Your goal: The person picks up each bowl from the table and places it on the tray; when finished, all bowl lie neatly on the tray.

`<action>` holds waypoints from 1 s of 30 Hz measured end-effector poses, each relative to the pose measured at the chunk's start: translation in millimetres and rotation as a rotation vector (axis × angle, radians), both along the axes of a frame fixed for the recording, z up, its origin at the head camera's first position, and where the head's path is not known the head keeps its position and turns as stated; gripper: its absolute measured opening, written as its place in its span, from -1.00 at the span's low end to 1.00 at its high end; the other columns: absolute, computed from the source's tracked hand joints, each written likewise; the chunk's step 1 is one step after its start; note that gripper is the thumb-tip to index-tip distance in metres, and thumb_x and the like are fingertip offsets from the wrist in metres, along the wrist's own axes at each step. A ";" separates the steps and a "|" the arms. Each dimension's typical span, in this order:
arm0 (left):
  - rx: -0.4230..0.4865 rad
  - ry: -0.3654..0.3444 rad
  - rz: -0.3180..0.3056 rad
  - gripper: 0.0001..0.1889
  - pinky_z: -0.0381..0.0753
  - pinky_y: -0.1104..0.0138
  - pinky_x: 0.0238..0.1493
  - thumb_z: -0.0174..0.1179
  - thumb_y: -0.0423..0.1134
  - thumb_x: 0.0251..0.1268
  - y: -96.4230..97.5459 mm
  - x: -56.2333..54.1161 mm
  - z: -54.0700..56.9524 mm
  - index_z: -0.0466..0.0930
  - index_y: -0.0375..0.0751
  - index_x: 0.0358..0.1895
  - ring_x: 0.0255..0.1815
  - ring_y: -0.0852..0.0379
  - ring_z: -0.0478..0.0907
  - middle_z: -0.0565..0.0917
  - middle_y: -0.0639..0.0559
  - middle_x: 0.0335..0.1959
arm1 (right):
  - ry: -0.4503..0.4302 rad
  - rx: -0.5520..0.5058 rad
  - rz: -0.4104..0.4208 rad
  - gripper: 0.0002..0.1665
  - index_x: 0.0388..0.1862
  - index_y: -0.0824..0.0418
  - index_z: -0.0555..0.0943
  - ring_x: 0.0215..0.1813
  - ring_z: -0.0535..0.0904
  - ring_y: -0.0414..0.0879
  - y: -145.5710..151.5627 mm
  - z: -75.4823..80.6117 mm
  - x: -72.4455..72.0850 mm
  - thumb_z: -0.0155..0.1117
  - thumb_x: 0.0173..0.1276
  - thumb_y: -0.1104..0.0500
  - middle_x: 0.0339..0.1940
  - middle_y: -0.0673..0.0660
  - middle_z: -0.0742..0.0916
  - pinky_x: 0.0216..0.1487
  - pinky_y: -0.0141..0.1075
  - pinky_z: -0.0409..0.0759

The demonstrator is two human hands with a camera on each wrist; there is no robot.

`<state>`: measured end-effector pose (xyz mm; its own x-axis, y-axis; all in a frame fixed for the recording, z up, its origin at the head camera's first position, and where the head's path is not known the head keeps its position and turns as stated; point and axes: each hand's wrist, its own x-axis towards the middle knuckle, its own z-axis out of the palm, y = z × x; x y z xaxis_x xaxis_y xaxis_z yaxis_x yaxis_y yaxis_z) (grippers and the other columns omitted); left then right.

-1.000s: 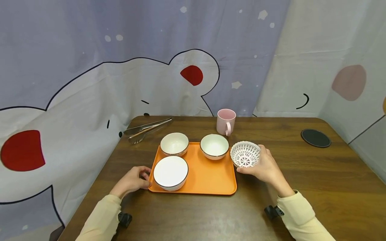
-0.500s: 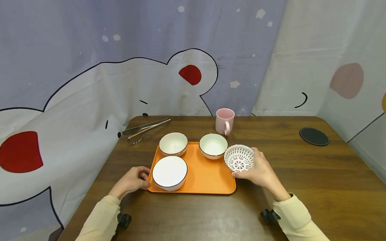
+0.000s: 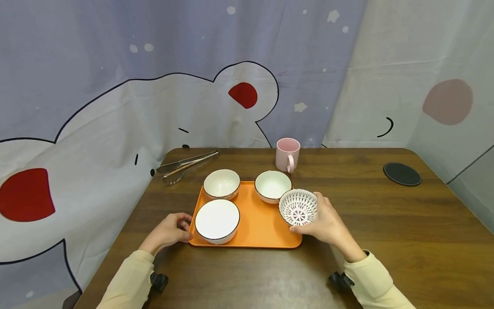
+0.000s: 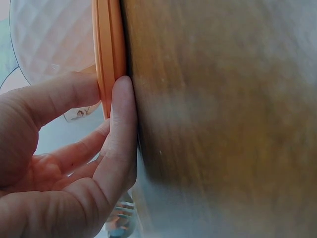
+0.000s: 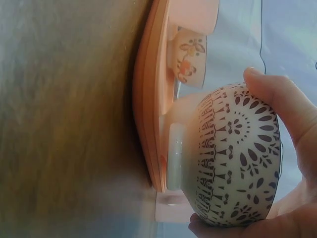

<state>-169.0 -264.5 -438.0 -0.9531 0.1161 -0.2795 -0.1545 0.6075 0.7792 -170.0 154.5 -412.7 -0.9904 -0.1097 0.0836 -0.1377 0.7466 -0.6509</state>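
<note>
My right hand (image 3: 328, 225) grips a bowl with a dark leaf-like pattern (image 3: 298, 208), thumb and fingers spread round its sides. That bowl overlaps the right edge of an orange tray (image 3: 262, 227) in the head view; in the right wrist view its foot (image 5: 174, 156) is close over the tray's rim. My left hand (image 3: 167, 231) pinches the tray's near left edge, thumb on one face and a finger on the other, as the left wrist view shows. A white bowl with a dark rim (image 3: 217, 219) stands near left on the tray, and two more bowls sit at its back.
Behind the tray stands a pink mug (image 3: 287, 155). Metal tongs (image 3: 181, 165) and a fork (image 3: 175, 177) lie at the back left of the wooden table (image 3: 366, 214). A black round disc (image 3: 402, 174) is at the far right. A patterned curtain hangs behind.
My right hand has carried the patterned bowl left and toward me, from beside the tray to over its right edge. The left hand keeps its place on the tray.
</note>
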 end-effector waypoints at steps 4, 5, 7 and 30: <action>0.004 -0.003 0.001 -0.47 0.59 0.28 -0.36 0.33 -0.48 -0.03 0.3 -0.4 -0.6 0.46 -0.48 0.11 -0.41 0.09 0.52 0.50 -0.14 -0.32 | -0.011 -0.004 0.009 0.31 0.30 0.37 0.23 -0.06 0.52 0.11 -4.5 -3.9 2.3 0.71 -0.36 -0.16 0.01 0.33 0.52 -0.03 -0.05 0.52; 0.001 -0.002 0.000 -0.47 0.58 0.28 -0.36 0.33 -0.48 -0.03 0.3 -0.5 -0.5 0.46 -0.48 0.11 -0.41 0.09 0.52 0.50 -0.14 -0.32 | -0.013 -0.003 0.009 0.32 0.31 0.36 0.23 -0.06 0.52 0.11 -5.6 -4.8 2.8 0.71 -0.36 -0.16 0.01 0.32 0.52 -0.03 -0.05 0.52; -0.005 0.000 -0.002 -0.47 0.56 0.28 -0.36 0.33 -0.47 -0.03 0.2 -0.8 -0.4 0.46 -0.48 0.11 -0.40 0.08 0.51 0.50 -0.14 -0.32 | -0.014 -0.009 0.011 0.33 0.32 0.35 0.22 -0.05 0.52 0.11 -7.6 -6.2 3.8 0.71 -0.36 -0.16 0.02 0.32 0.52 -0.03 -0.05 0.51; -0.012 0.004 0.000 -0.47 0.54 0.29 -0.36 0.33 -0.47 -0.05 0.1 -0.5 -0.9 0.46 -0.46 0.10 -0.40 0.08 0.49 0.48 -0.11 -0.33 | -0.042 -0.077 0.073 0.30 0.31 0.23 0.30 -0.07 0.52 0.02 -41.3 -11.2 13.1 0.74 -0.46 -0.13 0.02 0.22 0.53 -0.02 -0.14 0.50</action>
<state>-169.4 -264.4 -438.8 -0.9543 0.1126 -0.2770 -0.1514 0.6167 0.7725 -156.9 113.2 -424.0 -0.9828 -0.1770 0.0527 -0.1612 0.6830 -0.7124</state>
